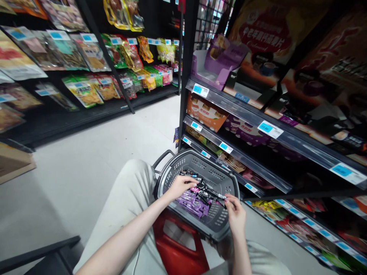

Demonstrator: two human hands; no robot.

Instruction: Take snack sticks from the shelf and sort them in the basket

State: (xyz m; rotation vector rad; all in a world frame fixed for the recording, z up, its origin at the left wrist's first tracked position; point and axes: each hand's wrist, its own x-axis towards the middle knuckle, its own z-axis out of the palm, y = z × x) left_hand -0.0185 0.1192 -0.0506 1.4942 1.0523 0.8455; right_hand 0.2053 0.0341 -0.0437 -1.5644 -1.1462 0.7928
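A grey shopping basket [229, 179] with slotted walls sits between my knees. Inside it lie shiny purple packets [192, 202] and, above them, a bunch of slim black packets [204, 191]. My left hand [182, 187] reaches over the near left side, thumb and fingers pinched on the black packets. At the right side of the basket, my right hand [235, 214] grips the end of a black packet between thumb and fingers. Whether both hands hold the same packet, I cannot tell.
Beside the basket on the right stands a shelf unit [241, 114] with boxed goods and price labels. Bagged snacks [83, 91] fill the shelves across the aisle. A red stool-like object [180, 244] is beneath the basket. A cardboard box [14, 162] lies at left.
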